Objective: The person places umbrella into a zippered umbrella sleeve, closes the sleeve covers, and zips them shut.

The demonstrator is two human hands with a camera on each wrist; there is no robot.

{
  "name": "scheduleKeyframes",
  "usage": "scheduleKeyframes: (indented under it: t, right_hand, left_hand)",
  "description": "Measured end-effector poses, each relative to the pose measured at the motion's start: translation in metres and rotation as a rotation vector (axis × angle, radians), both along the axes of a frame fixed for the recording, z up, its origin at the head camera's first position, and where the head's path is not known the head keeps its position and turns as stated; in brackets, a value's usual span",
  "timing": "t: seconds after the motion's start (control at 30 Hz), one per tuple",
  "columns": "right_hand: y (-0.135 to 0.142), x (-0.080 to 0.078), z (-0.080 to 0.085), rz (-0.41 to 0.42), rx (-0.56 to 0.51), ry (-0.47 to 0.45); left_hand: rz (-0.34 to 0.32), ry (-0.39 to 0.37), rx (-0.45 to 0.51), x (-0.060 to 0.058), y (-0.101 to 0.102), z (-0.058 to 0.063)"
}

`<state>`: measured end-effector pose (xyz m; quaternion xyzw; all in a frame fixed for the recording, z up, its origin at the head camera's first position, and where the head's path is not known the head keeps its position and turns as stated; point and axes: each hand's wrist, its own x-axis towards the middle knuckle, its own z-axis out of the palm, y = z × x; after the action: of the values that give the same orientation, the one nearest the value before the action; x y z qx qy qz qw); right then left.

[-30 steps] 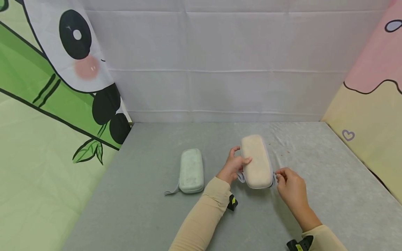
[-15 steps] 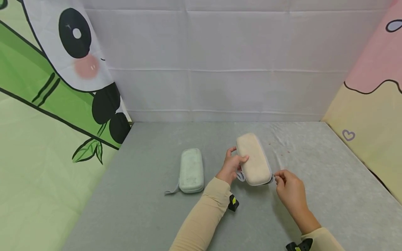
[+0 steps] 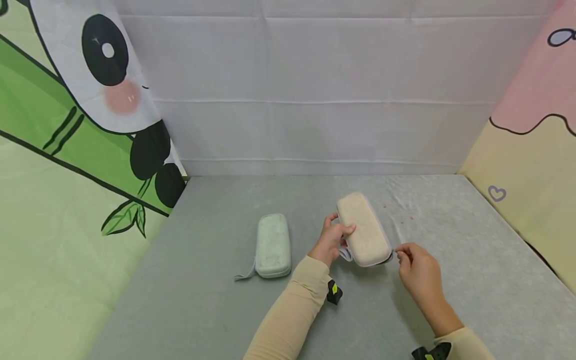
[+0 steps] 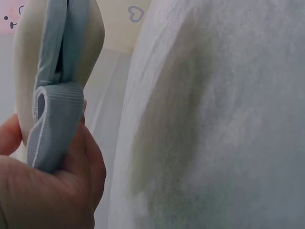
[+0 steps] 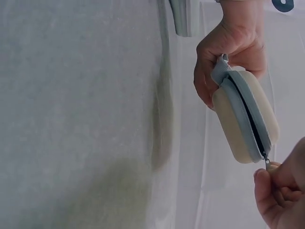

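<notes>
A cream zippered hard case [image 3: 365, 230] is held up above the grey cloth, tilted with its top leaning left. My left hand [image 3: 330, 241] grips it by its left side, thumb across the front face. Beside that hand, a blue-grey wrist strap [image 4: 59, 119] loops out from the case. My right hand [image 3: 419, 267] pinches the small metal zipper pull [image 5: 267, 164] at the lower right corner. In the right wrist view, the blue zipper band [image 5: 245, 112] is parted along the end of the case, with a dark gap showing. The inside stays hidden.
A pale green zippered case [image 3: 273, 245] lies on the grey cloth-covered table [image 3: 189, 300] to the left, its strap trailing. Behind stands a white cloth wall [image 3: 315, 90]; printed cartoon panels flank both sides.
The cream case has tilted, its top swinging left. More of the dark gap shows at its lower right corner. The right hand keeps its pinch there; the green case stays put.
</notes>
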<state>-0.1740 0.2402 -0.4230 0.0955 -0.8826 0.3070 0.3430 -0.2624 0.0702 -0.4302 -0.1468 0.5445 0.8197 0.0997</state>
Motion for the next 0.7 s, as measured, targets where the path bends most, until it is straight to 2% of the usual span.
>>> scheduleKeyframes:
  t: [0.3, 0.47, 0.53, 0.7]
  right_hand:
    - [-0.006, 0.006, -0.001, 0.014, 0.005, -0.045]
    - [-0.012, 0.009, -0.003, 0.033, 0.012, -0.011]
    - [-0.012, 0.01, -0.004, 0.028, 0.01, 0.001]
    - [-0.005, 0.004, 0.001, -0.008, -0.009, 0.008]
  left_hand:
    - [0.053, -0.004, 0.032, 0.002, -0.001, 0.0]
    - [0.087, -0.011, 0.048, 0.001, -0.003, 0.0]
    - [0.078, -0.016, 0.048, 0.001, -0.004, 0.0]
    - [-0.001, -0.033, 0.055, 0.003, -0.007, 0.001]
